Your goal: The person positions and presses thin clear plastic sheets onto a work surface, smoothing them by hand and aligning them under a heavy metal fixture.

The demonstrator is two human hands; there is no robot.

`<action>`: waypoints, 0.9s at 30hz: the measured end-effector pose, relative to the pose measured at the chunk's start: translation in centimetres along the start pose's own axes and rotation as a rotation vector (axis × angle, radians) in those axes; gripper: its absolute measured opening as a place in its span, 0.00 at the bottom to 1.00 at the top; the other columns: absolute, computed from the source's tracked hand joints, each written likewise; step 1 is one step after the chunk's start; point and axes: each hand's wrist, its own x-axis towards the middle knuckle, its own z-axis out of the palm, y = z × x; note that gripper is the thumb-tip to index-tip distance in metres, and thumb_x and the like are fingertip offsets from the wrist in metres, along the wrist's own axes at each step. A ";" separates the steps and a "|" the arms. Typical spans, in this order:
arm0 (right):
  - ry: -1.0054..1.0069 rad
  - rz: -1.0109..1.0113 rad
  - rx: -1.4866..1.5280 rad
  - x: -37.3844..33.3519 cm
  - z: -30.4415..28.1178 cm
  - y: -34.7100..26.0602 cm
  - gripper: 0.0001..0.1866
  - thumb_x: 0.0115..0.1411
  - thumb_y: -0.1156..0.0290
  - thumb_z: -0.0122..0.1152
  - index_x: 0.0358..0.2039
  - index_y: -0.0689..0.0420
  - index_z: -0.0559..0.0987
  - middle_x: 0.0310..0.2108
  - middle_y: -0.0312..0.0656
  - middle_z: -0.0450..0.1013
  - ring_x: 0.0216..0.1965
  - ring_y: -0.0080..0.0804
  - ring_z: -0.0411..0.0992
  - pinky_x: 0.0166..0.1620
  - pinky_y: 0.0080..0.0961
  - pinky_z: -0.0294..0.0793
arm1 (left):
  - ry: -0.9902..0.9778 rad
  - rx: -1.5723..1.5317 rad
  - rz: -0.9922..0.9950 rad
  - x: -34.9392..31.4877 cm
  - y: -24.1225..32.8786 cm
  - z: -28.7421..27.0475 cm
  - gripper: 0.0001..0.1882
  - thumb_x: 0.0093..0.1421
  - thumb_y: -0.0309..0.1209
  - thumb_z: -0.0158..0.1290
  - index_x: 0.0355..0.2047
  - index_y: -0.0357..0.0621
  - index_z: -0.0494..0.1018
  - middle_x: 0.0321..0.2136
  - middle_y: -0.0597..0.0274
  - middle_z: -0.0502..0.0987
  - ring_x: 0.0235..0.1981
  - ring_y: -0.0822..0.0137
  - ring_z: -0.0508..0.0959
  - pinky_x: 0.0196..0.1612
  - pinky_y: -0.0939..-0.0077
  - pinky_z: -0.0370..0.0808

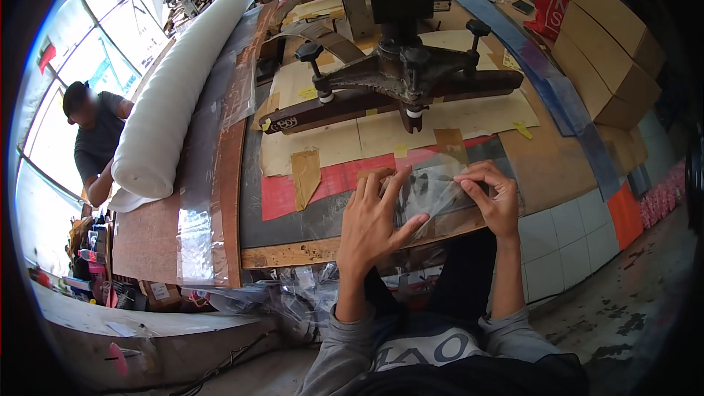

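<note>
A thin clear plastic sheet [431, 192] lies crinkled near the front edge of the work table, just in front of me. My right hand [497, 196] pinches its right edge between thumb and fingertips. On the sheet's left side rests my left hand [372, 221], its fingers spread and the thumb reaching over the film. Beyond both hands, a dark metal press head [403, 73] with knobbed arms carries a long brown bar [293, 116] above cream card sheets [337, 150]. Red material [282, 198] and strips of brown tape [305, 176] show beneath the card.
A large roll of white foam [176, 95] stretches along the left side, with another person [99, 136] beside it. Cardboard boxes [605, 51] stand at the right, beside a blue plastic strip [546, 88]. Crumpled clear film [301, 297] hangs below the table's wooden front edge [293, 255].
</note>
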 end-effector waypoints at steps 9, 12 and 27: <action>-0.427 0.471 -0.019 1.4 -2.1 -3.2 0.13 0.60 0.71 0.55 0.22 0.63 0.80 0.15 0.34 0.72 0.16 0.14 0.63 0.23 0.18 0.62 | -0.092 -0.138 0.148 -0.1 0.3 -0.5 0.19 0.47 0.47 0.59 0.32 0.46 0.77 0.49 0.59 0.72 0.45 0.54 0.70 0.46 0.62 0.70; -0.461 0.488 -0.068 3.9 -2.1 -3.6 0.13 0.60 0.68 0.55 0.26 0.64 0.80 0.17 0.38 0.74 0.18 0.18 0.67 0.25 0.20 0.66 | -0.185 -0.187 0.139 -0.1 0.0 -0.6 0.18 0.46 0.45 0.59 0.30 0.45 0.76 0.46 0.61 0.75 0.42 0.56 0.72 0.45 0.64 0.71; -0.289 -0.152 -0.706 8.7 2.3 5.0 0.17 0.54 0.71 0.59 0.43 0.66 0.76 0.42 0.49 0.69 0.48 0.46 0.67 0.52 0.41 0.65 | -0.327 -0.394 0.169 0.2 0.5 -1.1 0.14 0.48 0.39 0.58 0.29 0.41 0.75 0.32 0.57 0.76 0.36 0.54 0.76 0.40 0.65 0.73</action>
